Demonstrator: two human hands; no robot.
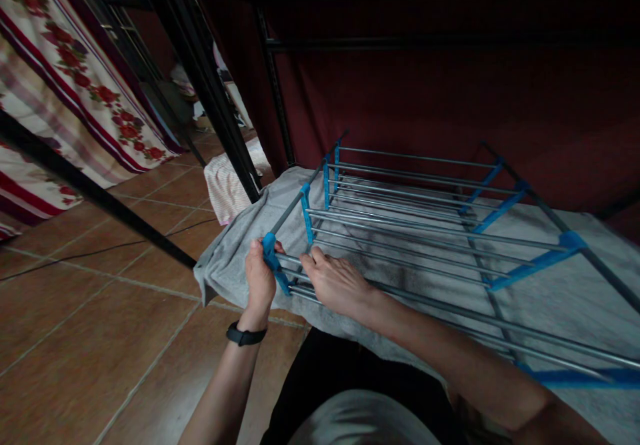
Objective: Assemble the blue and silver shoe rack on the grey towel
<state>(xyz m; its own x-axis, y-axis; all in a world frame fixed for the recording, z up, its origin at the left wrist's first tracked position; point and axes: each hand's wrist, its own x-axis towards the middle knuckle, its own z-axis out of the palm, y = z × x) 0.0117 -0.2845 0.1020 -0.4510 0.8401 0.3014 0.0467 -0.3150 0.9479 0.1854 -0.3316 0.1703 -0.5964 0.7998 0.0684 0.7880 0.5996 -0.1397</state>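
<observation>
A shoe rack of grey metal rods and blue plastic brackets lies on its side on a grey blanket. My left hand, with a black band on its wrist, is closed around the blue bracket at the rack's near left corner. Beside it, my right hand grips the metal rods close to where they enter that bracket. Its fingertips curl over the rods and are partly hidden.
Black metal frame posts and a slanting bar stand at the left. Behind the rack hangs a dark red cloth. A floral curtain, a striped cloth and a thin cable on the tiled floor are left of the blanket.
</observation>
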